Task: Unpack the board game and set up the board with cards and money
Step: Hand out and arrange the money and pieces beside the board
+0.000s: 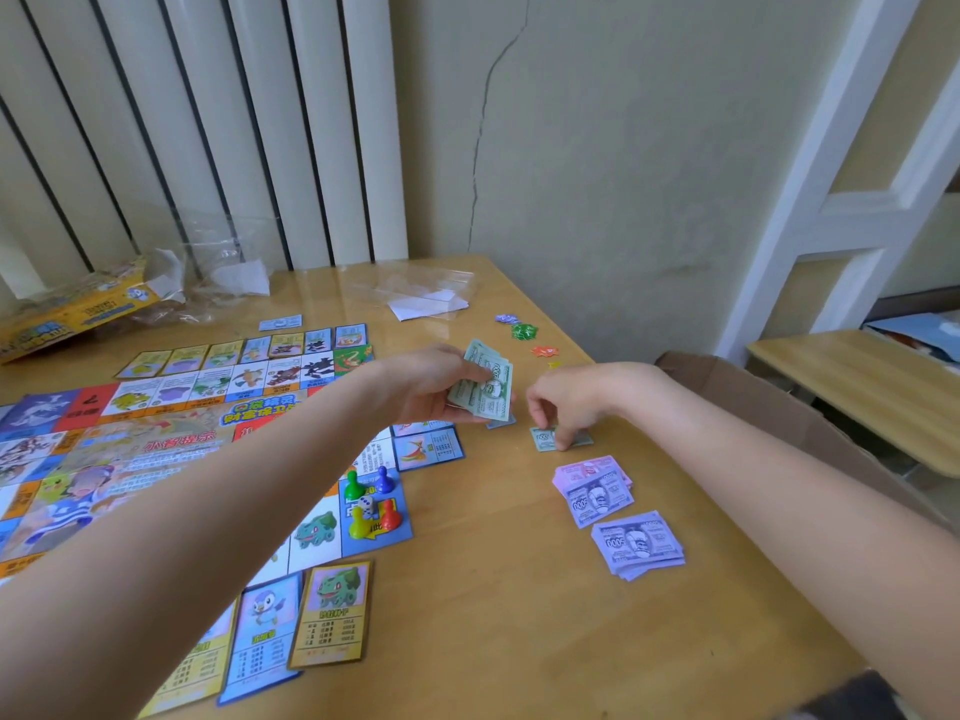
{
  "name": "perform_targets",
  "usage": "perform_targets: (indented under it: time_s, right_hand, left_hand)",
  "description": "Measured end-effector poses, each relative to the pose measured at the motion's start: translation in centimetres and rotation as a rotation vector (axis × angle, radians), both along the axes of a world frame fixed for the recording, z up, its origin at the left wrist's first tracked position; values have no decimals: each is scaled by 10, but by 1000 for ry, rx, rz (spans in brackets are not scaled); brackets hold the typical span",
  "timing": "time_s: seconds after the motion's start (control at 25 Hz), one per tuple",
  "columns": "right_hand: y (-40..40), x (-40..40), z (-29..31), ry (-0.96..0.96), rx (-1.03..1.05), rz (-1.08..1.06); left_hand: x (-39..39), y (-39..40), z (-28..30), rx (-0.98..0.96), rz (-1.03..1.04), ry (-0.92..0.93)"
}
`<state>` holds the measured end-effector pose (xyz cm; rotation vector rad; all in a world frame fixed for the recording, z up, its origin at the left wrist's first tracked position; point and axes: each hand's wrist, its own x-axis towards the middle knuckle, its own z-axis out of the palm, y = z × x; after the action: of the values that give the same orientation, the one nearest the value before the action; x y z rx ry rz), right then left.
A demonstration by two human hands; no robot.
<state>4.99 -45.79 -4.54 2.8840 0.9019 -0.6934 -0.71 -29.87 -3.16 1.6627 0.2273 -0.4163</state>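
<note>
The left hand (441, 381) grips a fanned stack of green banknotes (483, 389) above the counter (493, 615), just past the board's right edge. At its 3 o'clock, the right hand (563, 402) reaches down, fingertips pinching a single green note (543, 440) lying flat on the counter. At 6 o'clock from that note sit a pink-and-purple money pile (595, 488) and, nearer still, a purple money pile (639, 545). The game board (156, 459) lies at 9 o'clock, four pawns (371, 504) and a die standing on its near corner square. Property cards (291, 626) line the board's near edge; more cards line its far edge.
</note>
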Motion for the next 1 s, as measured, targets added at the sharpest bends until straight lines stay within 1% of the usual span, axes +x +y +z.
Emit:
perform_targets:
  time_s: [0.16, 0.28, 0.4, 0.68, 0.76, 0.8, 0.84, 0.92, 1.0]
  right_hand:
    - [0, -1, 2, 50, 19, -27]
    - [-1, -1, 3, 63, 42, -37]
    - [-1, -2, 3, 52, 51, -43]
    - [1, -7, 0, -25, -26, 14]
    - [1, -6, 1, -28, -11, 6]
    - [1, -4, 4, -36, 40, -7]
    - [3, 1, 8, -53, 134, -32]
    - [10, 16, 18, -80, 417, -126]
    - [27, 31, 22, -36, 705, -251]
  left_hand:
    - [5, 2, 4, 11, 28, -42]
    - [5, 6, 3, -9, 39, -38]
    - [4, 3, -1, -9, 23, -17]
    - [7, -4, -3, 11, 23, -10]
    - [8, -1, -1, 6, 35, -22]
    - [9, 2, 1, -9, 50, -42]
    - [10, 7, 3, -39, 85, -69]
    - [15, 21, 6, -116, 193, -118]
    - [20, 38, 7, -135, 285, -153]
